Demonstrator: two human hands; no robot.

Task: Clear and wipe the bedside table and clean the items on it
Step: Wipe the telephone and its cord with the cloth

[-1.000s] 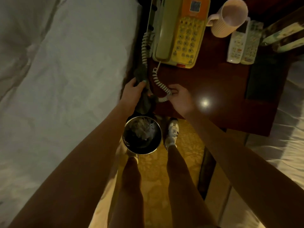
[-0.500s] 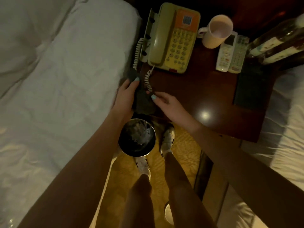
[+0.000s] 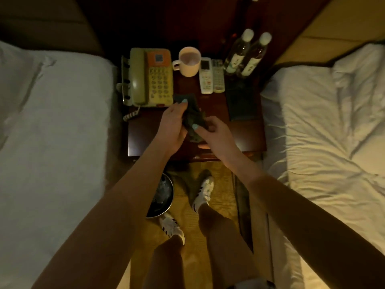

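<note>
A dark cloth [image 3: 194, 119] is bunched between both hands above the middle of the dark wooden bedside table [image 3: 145, 138]. My left hand [image 3: 173, 126] grips its left side and my right hand [image 3: 214, 134] pinches its right side. At the back of the table stand a yellow-green telephone [image 3: 151, 78] with its coiled cord [image 3: 130, 116], a pale mug [image 3: 188, 61], two white remotes [image 3: 211, 77] and two clear bottles [image 3: 248, 53]. A dark flat pad [image 3: 241, 103] lies at the table's right.
A white bed [image 3: 52, 153] flanks the table on the left and another bed [image 3: 325, 132] on the right. A round metal bin [image 3: 162, 197] with crumpled waste stands on the floor by my left foot.
Both hands carried the cloth from the table's front left corner, over the bin, to the middle of the table. The view has pulled back and now shows both beds.
</note>
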